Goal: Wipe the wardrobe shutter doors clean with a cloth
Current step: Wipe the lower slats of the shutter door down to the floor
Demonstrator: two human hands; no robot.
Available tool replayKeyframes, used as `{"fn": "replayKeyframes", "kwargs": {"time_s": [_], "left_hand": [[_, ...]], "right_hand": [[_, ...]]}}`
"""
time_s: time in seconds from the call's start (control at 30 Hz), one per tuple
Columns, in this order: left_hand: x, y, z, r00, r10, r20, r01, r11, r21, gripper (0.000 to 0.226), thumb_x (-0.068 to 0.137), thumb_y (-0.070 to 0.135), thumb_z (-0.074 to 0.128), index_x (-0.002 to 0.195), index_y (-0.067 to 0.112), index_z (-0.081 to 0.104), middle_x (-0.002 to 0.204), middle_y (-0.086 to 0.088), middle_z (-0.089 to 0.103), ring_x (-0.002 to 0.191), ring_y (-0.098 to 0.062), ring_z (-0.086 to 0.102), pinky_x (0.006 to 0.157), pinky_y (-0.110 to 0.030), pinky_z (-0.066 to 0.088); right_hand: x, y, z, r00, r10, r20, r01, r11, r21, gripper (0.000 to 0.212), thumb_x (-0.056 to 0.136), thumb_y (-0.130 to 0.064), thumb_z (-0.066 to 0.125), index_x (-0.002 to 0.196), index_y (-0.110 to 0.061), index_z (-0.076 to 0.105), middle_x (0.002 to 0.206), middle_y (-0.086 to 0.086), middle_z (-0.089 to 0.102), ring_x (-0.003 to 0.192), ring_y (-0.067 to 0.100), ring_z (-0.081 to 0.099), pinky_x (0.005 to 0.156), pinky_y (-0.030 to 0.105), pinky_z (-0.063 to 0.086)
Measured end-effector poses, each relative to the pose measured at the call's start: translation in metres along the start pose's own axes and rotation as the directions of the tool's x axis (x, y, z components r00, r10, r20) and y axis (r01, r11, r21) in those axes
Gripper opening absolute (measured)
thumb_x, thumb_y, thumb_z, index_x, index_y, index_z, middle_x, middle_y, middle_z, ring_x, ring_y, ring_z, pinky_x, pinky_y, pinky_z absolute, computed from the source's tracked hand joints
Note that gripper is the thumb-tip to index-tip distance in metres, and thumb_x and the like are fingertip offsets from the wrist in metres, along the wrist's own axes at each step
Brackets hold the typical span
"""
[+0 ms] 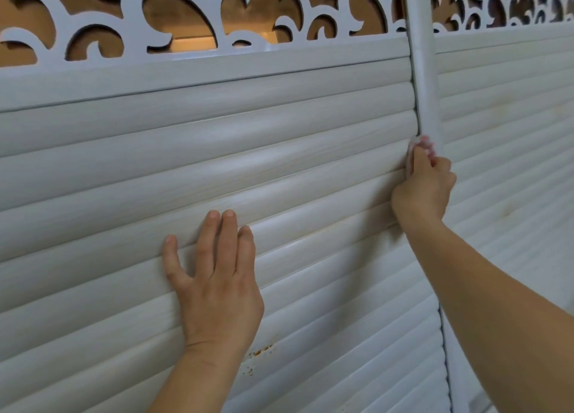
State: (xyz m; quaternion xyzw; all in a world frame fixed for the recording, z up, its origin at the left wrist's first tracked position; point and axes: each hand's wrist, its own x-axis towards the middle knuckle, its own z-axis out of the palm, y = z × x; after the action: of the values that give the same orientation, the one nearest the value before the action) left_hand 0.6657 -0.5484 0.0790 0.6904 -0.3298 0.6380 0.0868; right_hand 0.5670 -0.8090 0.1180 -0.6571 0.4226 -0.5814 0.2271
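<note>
Cloth [419, 151] sits bunched in your right hand [424, 186], fingers curled tight on it, pressed where the slats [217, 151] meet the post [424, 71], likely to work dirt out of that seam. Your left hand [214, 276] lies flat on the slats, fingers straight and nearly together, probably steadying the door. Rusty specks [261, 350] below your left wrist look unwiped.

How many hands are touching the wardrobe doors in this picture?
2. The left hand rests flat on the slats of the left shutter door. The right hand grips a cloth against the vertical post between the doors.
</note>
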Motion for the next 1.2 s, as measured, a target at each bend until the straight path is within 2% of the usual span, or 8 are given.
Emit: {"fn": "replayKeyframes", "kwargs": {"time_s": [0.1, 0.33, 0.47, 0.67, 0.73, 0.9, 1.0, 1.2], "left_hand": [[0.000, -0.001, -0.001, 1.000, 0.003, 0.013, -0.003, 1.000, 0.000, 0.046, 0.072, -0.001, 0.042, 0.117, 0.005, 0.050, 0.133, -0.014, 0.047, 0.131, -0.030, 0.035, 0.104, -0.063, 0.012], [0.001, 0.002, -0.001, 0.999, -0.028, 0.021, 0.029, 0.999, -0.027, 0.046, 0.071, -0.003, 0.042, 0.115, 0.004, 0.051, 0.133, -0.015, 0.048, 0.131, -0.031, 0.034, 0.104, -0.063, 0.012], [0.001, 0.003, -0.002, 0.999, -0.042, 0.025, 0.043, 0.998, -0.042, 0.045, 0.071, -0.003, 0.043, 0.114, 0.004, 0.053, 0.133, -0.015, 0.049, 0.131, -0.030, 0.035, 0.104, -0.062, 0.013], [0.003, -0.001, -0.007, 0.997, -0.024, 0.076, 0.027, 0.999, -0.036, 0.047, 0.069, -0.001, 0.045, 0.115, 0.004, 0.055, 0.135, -0.015, 0.048, 0.132, -0.027, 0.034, 0.103, -0.063, 0.013], [0.003, -0.004, -0.009, 0.997, -0.007, 0.083, 0.010, 0.999, -0.036, 0.046, 0.071, -0.001, 0.042, 0.115, 0.005, 0.054, 0.135, -0.014, 0.048, 0.132, -0.027, 0.034, 0.103, -0.063, 0.012], [0.001, -0.007, -0.008, 0.997, 0.019, 0.080, -0.016, 0.999, -0.038, 0.046, 0.075, 0.001, 0.037, 0.118, 0.004, 0.054, 0.136, -0.014, 0.047, 0.132, -0.028, 0.034, 0.103, -0.063, 0.011], [0.001, -0.007, -0.009, 0.996, 0.003, 0.094, 0.003, 0.998, -0.064, 0.047, 0.074, 0.000, 0.036, 0.117, 0.005, 0.056, 0.136, -0.013, 0.049, 0.132, -0.026, 0.034, 0.104, -0.062, 0.013], [-0.001, -0.016, -0.012, 0.997, 0.000, 0.082, 0.021, 0.967, -0.255, 0.050, 0.068, -0.003, 0.027, 0.110, 0.013, 0.048, 0.136, -0.009, 0.050, 0.132, -0.019, 0.034, 0.109, -0.055, 0.011]], "right_hand": [[-0.024, 0.003, 0.006, 0.999, 0.035, 0.009, -0.035, 0.999, 0.022, 0.060, 0.083, 0.012, 0.038, 0.138, -0.013, 0.043, 0.136, 0.015, 0.037, 0.119, 0.033, 0.034, 0.086, 0.031, 0.034], [-0.068, -0.010, 0.016, 0.972, -0.225, -0.065, 0.224, 0.974, -0.026, 0.063, 0.075, 0.014, 0.042, 0.133, -0.008, 0.051, 0.127, 0.019, 0.049, 0.102, 0.037, 0.043, 0.079, 0.039, 0.037], [-0.109, -0.030, 0.018, 0.904, -0.424, -0.059, 0.426, 0.905, 0.013, 0.060, 0.075, -0.017, 0.026, 0.124, -0.006, 0.060, 0.117, 0.019, 0.058, 0.095, 0.038, 0.052, 0.077, 0.042, 0.050], [-0.128, -0.046, 0.020, 0.748, -0.664, -0.016, 0.662, 0.748, -0.048, 0.041, 0.081, -0.015, 0.046, 0.117, -0.013, 0.065, 0.109, 0.011, 0.063, 0.100, 0.028, 0.042, 0.071, 0.035, 0.051], [-0.109, -0.030, 0.013, 0.760, -0.650, 0.000, 0.648, 0.757, -0.087, 0.042, 0.080, -0.014, 0.052, 0.120, -0.016, 0.063, 0.114, 0.010, 0.061, 0.103, 0.029, 0.042, 0.075, 0.037, 0.052], [-0.074, -0.010, -0.001, 0.957, -0.284, 0.053, 0.287, 0.956, -0.054, 0.067, 0.080, 0.010, 0.046, 0.140, -0.021, 0.044, 0.137, 0.009, 0.044, 0.114, 0.030, 0.037, 0.092, 0.037, 0.040], [-0.088, -0.026, 0.007, 0.955, -0.297, 0.001, 0.297, 0.955, -0.006, 0.060, 0.080, 0.012, 0.042, 0.134, -0.012, 0.051, 0.129, 0.015, 0.049, 0.107, 0.035, 0.042, 0.086, 0.038, 0.042], [-0.146, -0.059, 0.020, 0.889, -0.458, -0.005, 0.456, 0.885, 0.090, 0.055, 0.078, -0.018, 0.030, 0.122, -0.008, 0.062, 0.115, 0.014, 0.061, 0.102, 0.032, 0.048, 0.080, 0.044, 0.051]]}}
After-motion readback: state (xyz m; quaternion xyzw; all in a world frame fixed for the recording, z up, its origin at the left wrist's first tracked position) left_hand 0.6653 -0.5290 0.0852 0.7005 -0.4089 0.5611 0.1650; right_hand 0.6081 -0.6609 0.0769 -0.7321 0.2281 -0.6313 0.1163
